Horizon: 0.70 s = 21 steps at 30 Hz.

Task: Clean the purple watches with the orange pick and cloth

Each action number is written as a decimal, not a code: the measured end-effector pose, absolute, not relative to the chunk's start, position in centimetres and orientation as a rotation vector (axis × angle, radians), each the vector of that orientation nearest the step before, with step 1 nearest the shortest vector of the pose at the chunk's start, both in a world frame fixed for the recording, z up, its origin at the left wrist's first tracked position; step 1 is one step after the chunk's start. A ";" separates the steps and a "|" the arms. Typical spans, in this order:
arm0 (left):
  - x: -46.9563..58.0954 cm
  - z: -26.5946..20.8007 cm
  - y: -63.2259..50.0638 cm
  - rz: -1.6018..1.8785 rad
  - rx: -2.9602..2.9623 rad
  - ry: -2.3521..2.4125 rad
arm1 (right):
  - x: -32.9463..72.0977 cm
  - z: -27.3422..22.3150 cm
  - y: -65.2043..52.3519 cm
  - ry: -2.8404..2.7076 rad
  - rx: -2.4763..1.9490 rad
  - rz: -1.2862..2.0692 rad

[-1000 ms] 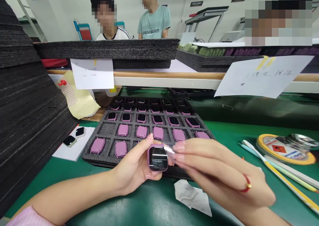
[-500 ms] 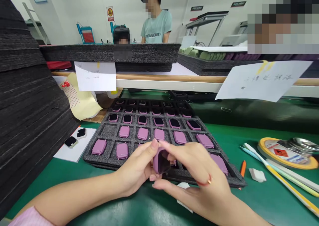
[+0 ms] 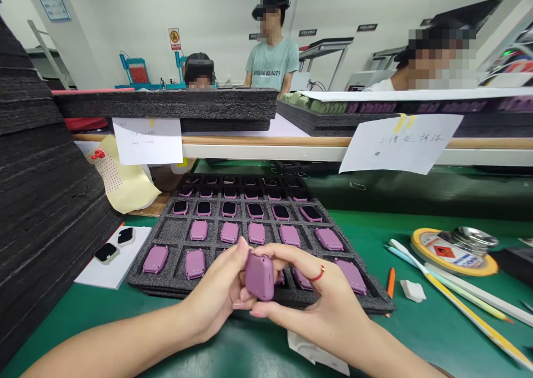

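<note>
Between my two hands is a purple smartwatch case (image 3: 260, 276), raised above the near edge of a black foam tray (image 3: 175, 232). My left hand (image 3: 222, 286) pinches its left side with thumb and fingers. My right hand (image 3: 316, 289), with a red cord ring on one finger, grips it from the right at the top and bottom corners. The case's purple back and side face me; its dark screen is turned away. Rows of similar purple watch cases (image 3: 195, 263) sit in the tray's compartments, some screen up, others back up. My hands hide part of the nearest row.
Two pale watch cases (image 3: 107, 252) lie on a white pad (image 3: 129, 261) at left, beside stacked black foam (image 3: 25, 200). At right are a yellow tape roll (image 3: 478, 264), pens (image 3: 466, 306) and an orange stick (image 3: 391, 282). A shelf (image 3: 266, 151) crosses behind; people sit and stand beyond.
The watch case has been turned in my hands: its dark screen showed before, now its purple back and side do. The view has shifted slightly to the right and up.
</note>
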State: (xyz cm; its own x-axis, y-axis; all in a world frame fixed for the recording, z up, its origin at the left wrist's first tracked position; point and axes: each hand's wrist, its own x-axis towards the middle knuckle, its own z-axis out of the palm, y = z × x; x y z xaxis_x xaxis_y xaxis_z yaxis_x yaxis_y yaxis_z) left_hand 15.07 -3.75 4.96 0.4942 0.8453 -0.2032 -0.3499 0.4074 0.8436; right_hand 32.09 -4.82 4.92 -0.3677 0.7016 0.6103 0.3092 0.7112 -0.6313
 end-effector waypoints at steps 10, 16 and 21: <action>14.8 5.9 -3.8 0.758 0.672 0.689 | 32.9 5.0 -4.2 -2.041 -0.753 0.343; 14.8 5.8 -3.6 0.773 0.651 0.665 | 33.0 4.9 -4.2 -2.068 -0.746 0.328; 14.8 5.7 -3.5 0.771 0.638 0.668 | 33.0 5.1 -4.1 -2.077 -0.753 0.299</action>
State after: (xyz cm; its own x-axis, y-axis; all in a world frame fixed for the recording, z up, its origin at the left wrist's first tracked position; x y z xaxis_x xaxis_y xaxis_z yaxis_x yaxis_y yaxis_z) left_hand 14.82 -3.50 5.65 0.5394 0.7867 -0.3002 -0.4096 0.5566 0.7228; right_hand 32.97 -4.10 5.07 -0.4282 0.6134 0.6636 0.4010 0.7871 -0.4688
